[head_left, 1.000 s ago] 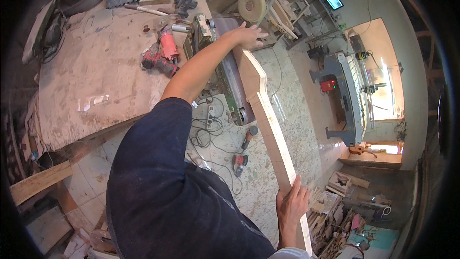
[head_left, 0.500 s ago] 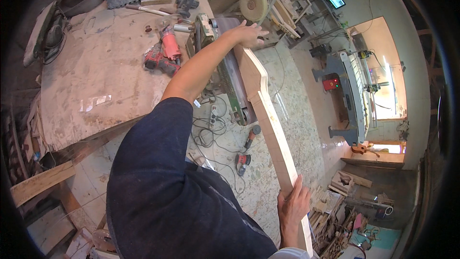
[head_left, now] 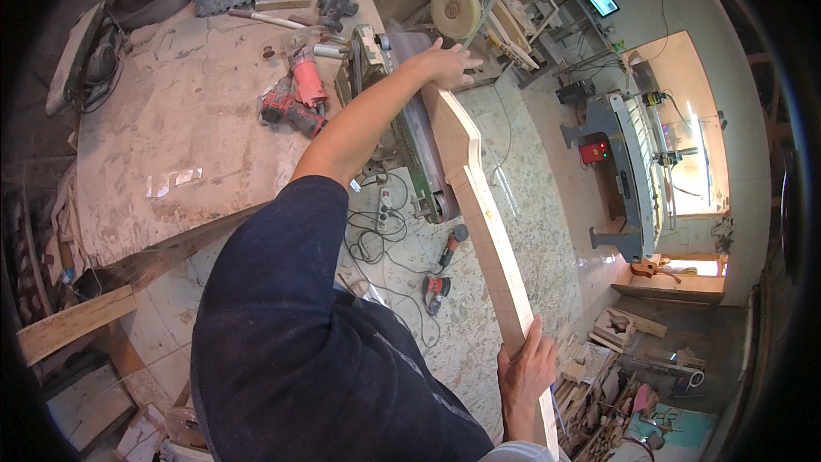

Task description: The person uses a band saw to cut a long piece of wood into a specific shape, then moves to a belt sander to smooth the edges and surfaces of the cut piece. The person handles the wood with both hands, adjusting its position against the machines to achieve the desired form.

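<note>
Wooden plank (head_left: 479, 205) unmoved vs 1 s ago, L hand (head_left: 449, 64) flat on top, R hand (head_left: 526, 368) grip closed round it.

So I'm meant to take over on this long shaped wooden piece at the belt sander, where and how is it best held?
Probably at both ends, from above. The wooden piece is long and narrow and lies along the belt sander. The left hand presses the wider far end; the right hand wraps the straight near shaft. One middle grip would likely let it swing.
</note>
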Demonstrator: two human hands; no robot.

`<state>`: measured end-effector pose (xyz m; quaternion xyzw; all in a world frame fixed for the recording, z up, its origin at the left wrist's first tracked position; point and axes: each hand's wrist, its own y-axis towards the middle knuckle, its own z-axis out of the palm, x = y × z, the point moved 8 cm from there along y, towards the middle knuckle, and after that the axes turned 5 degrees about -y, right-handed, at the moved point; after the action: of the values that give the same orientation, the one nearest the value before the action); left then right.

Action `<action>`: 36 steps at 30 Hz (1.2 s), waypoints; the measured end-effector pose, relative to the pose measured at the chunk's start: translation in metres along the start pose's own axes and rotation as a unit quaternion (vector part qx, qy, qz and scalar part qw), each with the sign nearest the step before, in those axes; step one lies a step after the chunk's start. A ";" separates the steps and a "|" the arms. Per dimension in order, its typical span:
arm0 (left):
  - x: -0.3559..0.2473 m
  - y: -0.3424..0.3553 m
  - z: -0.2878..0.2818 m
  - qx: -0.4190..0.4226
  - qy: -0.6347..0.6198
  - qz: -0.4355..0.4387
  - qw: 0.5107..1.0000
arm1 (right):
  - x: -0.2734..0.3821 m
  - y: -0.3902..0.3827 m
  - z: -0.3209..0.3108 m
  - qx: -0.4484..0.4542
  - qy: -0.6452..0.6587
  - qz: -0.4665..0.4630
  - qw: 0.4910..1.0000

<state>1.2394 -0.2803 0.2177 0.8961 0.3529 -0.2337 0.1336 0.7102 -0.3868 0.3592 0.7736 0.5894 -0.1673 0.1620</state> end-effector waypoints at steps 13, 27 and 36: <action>0.001 0.001 0.000 -0.006 0.021 -0.012 1.000 | -0.009 -0.003 0.011 0.013 0.004 0.000 1.000; -0.001 0.003 0.005 0.008 0.018 -0.021 1.000 | -0.010 0.000 0.004 -0.018 -0.014 -0.021 1.000; -0.004 0.003 0.005 0.024 0.027 -0.026 0.999 | -0.015 0.000 0.007 0.006 -0.001 -0.027 1.000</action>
<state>1.2371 -0.2866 0.2159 0.8957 0.3739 -0.2207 0.0966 0.7057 -0.4029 0.3599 0.7579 0.6092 -0.1758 0.1534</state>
